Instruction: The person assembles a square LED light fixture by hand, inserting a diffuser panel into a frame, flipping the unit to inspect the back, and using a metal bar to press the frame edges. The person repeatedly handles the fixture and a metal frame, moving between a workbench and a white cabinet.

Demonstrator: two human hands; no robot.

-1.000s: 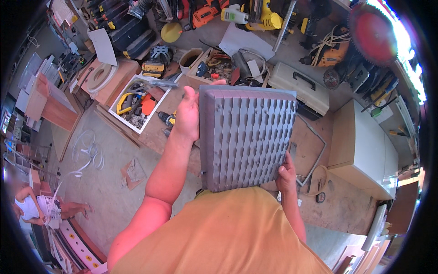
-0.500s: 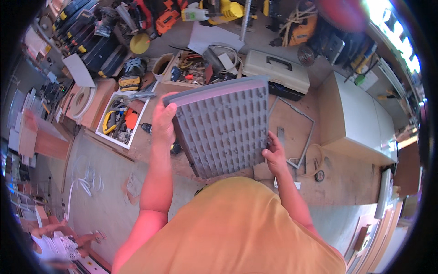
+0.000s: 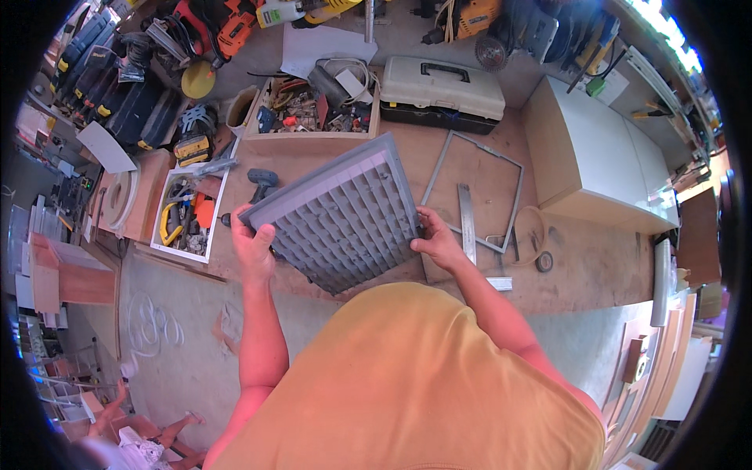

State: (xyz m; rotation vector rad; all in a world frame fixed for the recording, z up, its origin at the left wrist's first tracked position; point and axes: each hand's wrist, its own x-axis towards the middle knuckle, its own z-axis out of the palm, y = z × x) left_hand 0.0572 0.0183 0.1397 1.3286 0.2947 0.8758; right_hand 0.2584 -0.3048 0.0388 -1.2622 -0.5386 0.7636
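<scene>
Left hand grips the upper-left corner of a grey ribbed panel, thumb laid over the ribbed face and fingers hidden behind; right hand pinches the opposite edge, thumb and curled fingers closed about it; the panel is tilted between the two hands, its lower edge close to the yellow-brown shirt, though whether they touch cannot be told from this angle; as far as the work shows, the panel is off the bench and firmly held, yet set down nowhere. Just beyond the left hand lies a dark cordless drill on the wooden bench; beyond the right hand lie a metal straightedge and a thin grey frame, the frame apart from the panel and not joined to it; a small dark wheel sits to the right of that hand. Left of the left hand is a white tray of tools; farther ahead of both hands stand a wooden box and a pale-lidded toolbox; a cabinet stands well beyond the right hand.
</scene>
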